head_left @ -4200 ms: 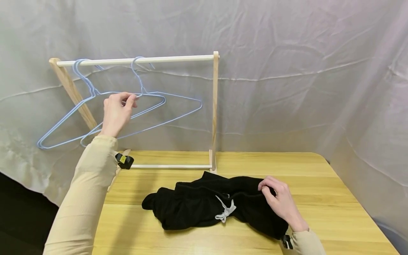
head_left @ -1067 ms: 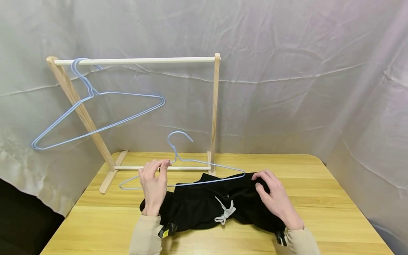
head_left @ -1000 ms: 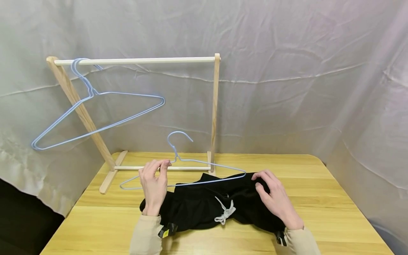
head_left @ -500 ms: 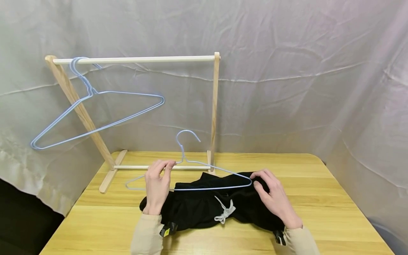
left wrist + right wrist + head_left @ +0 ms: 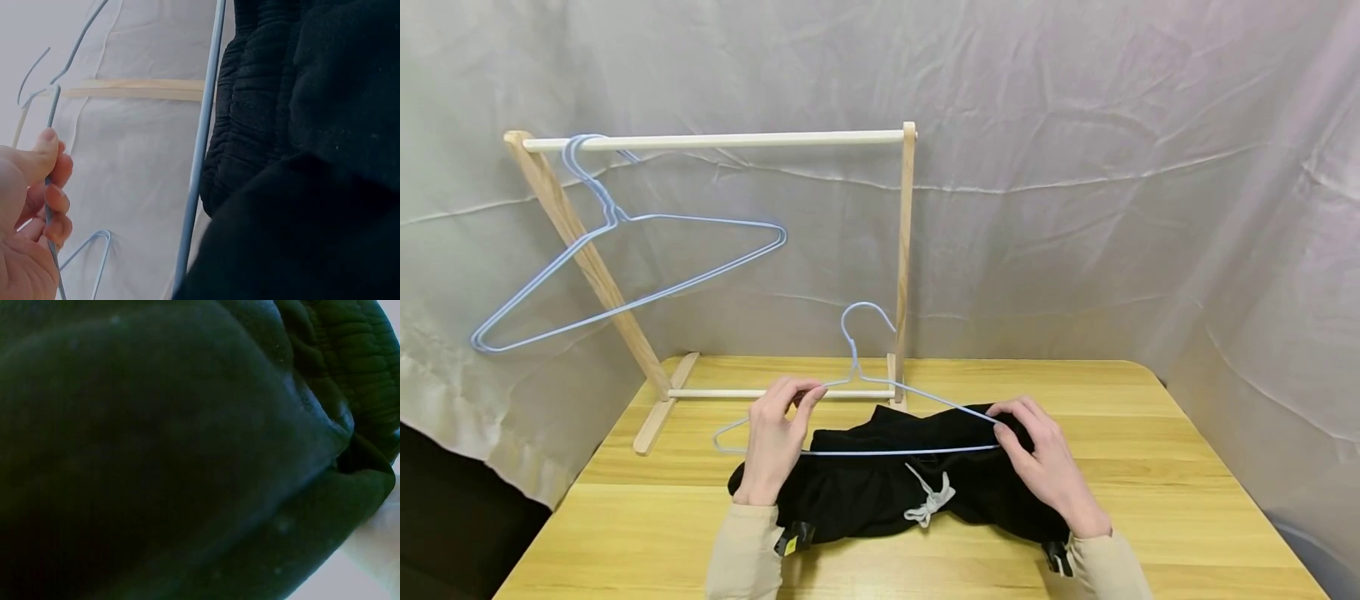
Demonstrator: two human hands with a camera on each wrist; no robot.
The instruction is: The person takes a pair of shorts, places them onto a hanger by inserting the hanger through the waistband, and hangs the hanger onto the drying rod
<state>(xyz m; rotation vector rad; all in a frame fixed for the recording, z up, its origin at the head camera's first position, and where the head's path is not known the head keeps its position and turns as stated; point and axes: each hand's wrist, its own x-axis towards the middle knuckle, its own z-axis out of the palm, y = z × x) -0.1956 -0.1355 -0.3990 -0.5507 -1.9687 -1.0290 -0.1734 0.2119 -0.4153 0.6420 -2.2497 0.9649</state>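
A blue wire hanger (image 5: pixel 910 452) leans in front of the rack, its hook pointing up. My left hand (image 5: pixel 775 442) pinches its upper left arm between thumb and fingers, as the left wrist view also shows. Black pants (image 5: pixel 857 500) with a gathered waistband (image 5: pixel 250 81) and a grey drawstring bow (image 5: pixel 931 500) lie bunched on the table. My right hand (image 5: pixel 1048 467) grips the right end of the waistband, and the hanger's right tip runs in at its fingertips. Black cloth (image 5: pixel 156 450) fills most of the right wrist view and hides those fingers.
A wooden rack (image 5: pixel 906 250) with a white top rail (image 5: pixel 737 140) stands at the back left. Several other blue hangers (image 5: pixel 662 296) hang from its left end. Grey curtains (image 5: pixel 1075 250) enclose the wooden table (image 5: pixel 1150 500) behind and at the sides.
My left hand took one hanger off the rail and brought it down over the pants. It has since slid right until its tip reached my right hand, which stays at the waistband.
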